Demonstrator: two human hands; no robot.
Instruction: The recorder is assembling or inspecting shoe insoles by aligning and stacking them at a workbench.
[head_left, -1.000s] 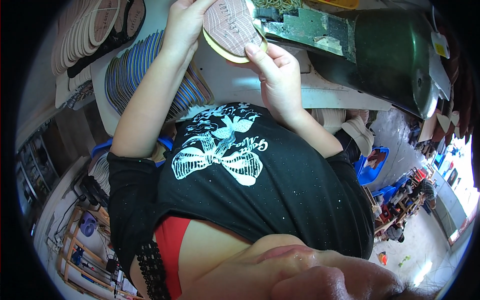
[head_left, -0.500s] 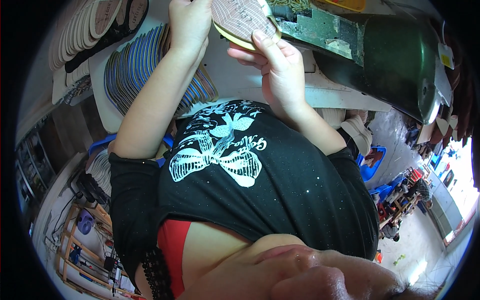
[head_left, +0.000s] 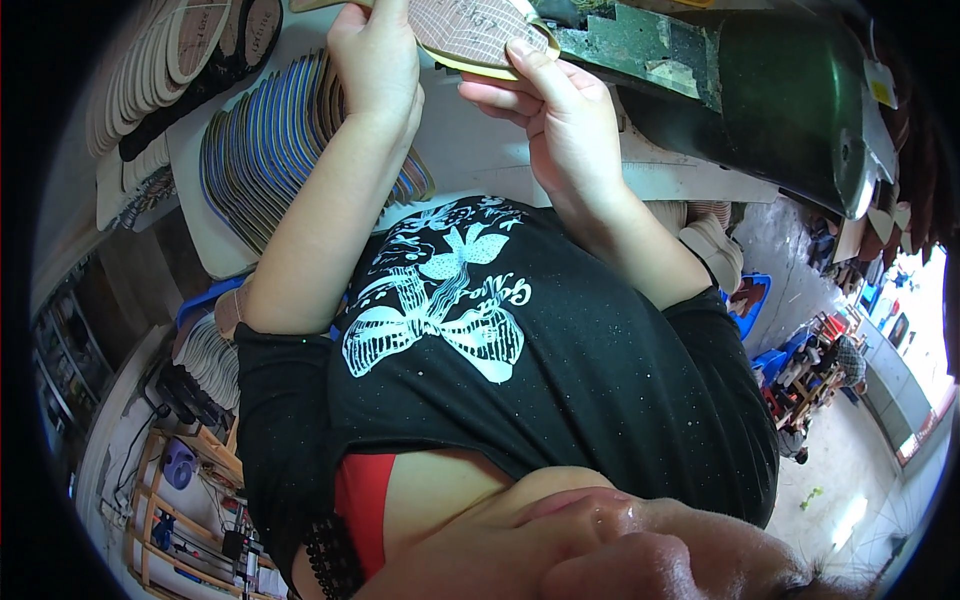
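A flat shoe insole (head_left: 470, 30), tan with a yellow rim, sits at the top of the head view. My left hand (head_left: 375, 60) grips its left side from below. My right hand (head_left: 555, 115) holds its right end, the fingertips pressed on its edge. The insole lies against the edge of a dark green machine (head_left: 760, 100) to the right. Both forearms run up from my black printed shirt (head_left: 500, 340).
A fanned row of blue-edged insoles (head_left: 260, 150) lies on the white bench (head_left: 195, 190) to the left, with stacks of pale and dark insoles (head_left: 160, 60) farther left. Wooden shelving (head_left: 170, 500) stands low on the left. Blue crates (head_left: 755, 300) sit at the right.
Both hands have carried the insole upward and farther from my body, closer to the green machine. The grip of each hand is unchanged.
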